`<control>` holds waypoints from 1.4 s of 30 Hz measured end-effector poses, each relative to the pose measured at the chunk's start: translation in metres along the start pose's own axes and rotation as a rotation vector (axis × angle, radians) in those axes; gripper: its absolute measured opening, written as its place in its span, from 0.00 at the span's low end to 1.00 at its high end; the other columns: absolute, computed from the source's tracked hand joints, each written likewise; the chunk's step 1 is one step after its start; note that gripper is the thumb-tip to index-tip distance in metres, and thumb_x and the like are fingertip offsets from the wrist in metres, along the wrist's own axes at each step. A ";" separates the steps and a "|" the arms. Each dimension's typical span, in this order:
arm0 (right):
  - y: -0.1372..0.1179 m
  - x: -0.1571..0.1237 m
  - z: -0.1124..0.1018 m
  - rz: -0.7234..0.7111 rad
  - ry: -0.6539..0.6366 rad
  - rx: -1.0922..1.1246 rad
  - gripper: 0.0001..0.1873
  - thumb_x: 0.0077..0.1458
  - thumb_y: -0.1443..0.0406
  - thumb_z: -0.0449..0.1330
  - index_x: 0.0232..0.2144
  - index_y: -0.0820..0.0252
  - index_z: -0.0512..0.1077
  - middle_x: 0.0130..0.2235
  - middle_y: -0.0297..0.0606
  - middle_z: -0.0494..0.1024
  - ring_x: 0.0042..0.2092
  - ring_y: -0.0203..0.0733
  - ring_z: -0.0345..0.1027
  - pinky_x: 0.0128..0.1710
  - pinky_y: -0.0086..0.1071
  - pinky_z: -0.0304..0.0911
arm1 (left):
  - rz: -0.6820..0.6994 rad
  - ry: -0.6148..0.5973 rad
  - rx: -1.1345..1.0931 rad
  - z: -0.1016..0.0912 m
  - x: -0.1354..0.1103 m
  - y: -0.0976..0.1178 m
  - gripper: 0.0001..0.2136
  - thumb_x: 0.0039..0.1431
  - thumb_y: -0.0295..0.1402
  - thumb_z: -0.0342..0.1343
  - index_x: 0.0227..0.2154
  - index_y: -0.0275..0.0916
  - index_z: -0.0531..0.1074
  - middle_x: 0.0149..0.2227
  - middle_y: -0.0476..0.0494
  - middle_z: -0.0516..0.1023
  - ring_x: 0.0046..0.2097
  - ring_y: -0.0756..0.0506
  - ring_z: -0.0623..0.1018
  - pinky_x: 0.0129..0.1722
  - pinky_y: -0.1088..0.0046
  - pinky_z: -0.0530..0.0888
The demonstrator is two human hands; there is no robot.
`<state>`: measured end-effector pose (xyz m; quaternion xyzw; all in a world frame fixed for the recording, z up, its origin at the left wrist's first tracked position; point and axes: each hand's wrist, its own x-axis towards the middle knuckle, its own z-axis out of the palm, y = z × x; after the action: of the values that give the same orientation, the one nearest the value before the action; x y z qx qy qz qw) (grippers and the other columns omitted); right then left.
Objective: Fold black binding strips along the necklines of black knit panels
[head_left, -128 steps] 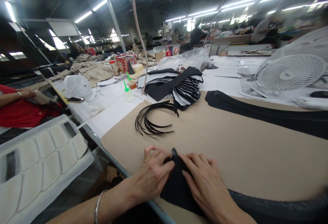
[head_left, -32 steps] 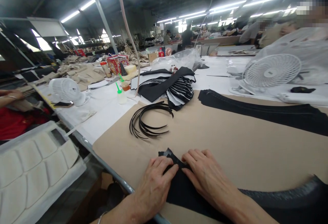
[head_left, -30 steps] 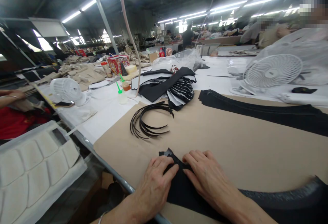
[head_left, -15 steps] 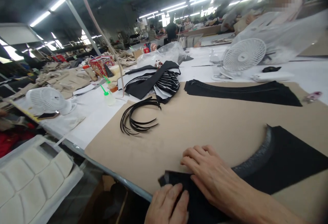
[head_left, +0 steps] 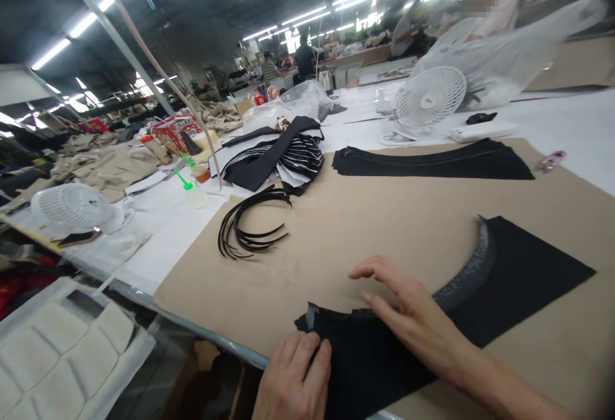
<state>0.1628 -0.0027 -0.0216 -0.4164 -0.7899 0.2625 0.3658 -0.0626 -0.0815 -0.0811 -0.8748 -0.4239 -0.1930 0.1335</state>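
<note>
A large black fabric panel (head_left: 523, 279) lies near the front of the table, with a concave upper edge. Along that curve runs a greyish, shiny band (head_left: 468, 279); towards the left end the edge looks folded and uneven. My left hand (head_left: 295, 375) holds this left end down, its fingers bent and close together on the cloth, the thumb hidden. Over the curved edge hovers my right hand (head_left: 408, 305), thumb and fingers apart, holding nothing. Part of the edge is hidden beneath it.
Brown board (head_left: 327, 241) covers the tabletop. On it lie curved black strips (head_left: 250, 234), a long black piece (head_left: 432, 161) and a black-and-white fabric pile (head_left: 278, 157). Around stand a white fan (head_left: 430, 96), another fan (head_left: 72, 205) and a green-tipped bottle (head_left: 192, 189). Co-workers are farther back.
My right hand has lifted off the fabric and its fingers have spread. The left hand's fingers have shifted slightly on the left end. The view has swung a little.
</note>
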 end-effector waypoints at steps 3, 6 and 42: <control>-0.006 -0.004 -0.002 -0.123 -0.010 -0.097 0.14 0.57 0.75 0.47 0.40 0.57 0.68 0.41 0.39 0.71 0.43 0.42 0.64 0.44 0.36 0.61 | -0.028 0.000 -0.046 -0.004 0.003 0.000 0.11 0.59 0.24 0.49 0.43 0.36 0.70 0.37 0.41 0.76 0.37 0.44 0.76 0.36 0.68 0.75; -0.013 -0.024 0.015 -0.245 -0.171 -0.162 0.15 0.54 0.77 0.50 0.39 0.58 0.69 0.39 0.38 0.71 0.39 0.40 0.64 0.41 0.35 0.61 | -0.061 0.000 -0.164 -0.012 0.011 -0.003 0.09 0.60 0.23 0.48 0.40 0.36 0.70 0.33 0.42 0.74 0.35 0.44 0.73 0.33 0.68 0.74; 0.000 -0.045 0.049 -0.263 0.004 -0.443 0.16 0.51 0.71 0.59 0.45 0.60 0.69 0.38 0.35 0.73 0.38 0.39 0.63 0.43 0.38 0.49 | 0.723 -0.317 -0.097 -0.027 0.096 -0.060 0.08 0.64 0.24 0.49 0.30 0.34 0.69 0.37 0.45 0.71 0.43 0.47 0.70 0.47 0.69 0.67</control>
<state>0.1411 -0.0462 -0.0668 -0.3805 -0.8747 0.0325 0.2984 -0.0618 0.0107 -0.0100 -0.9919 -0.0943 -0.0160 0.0841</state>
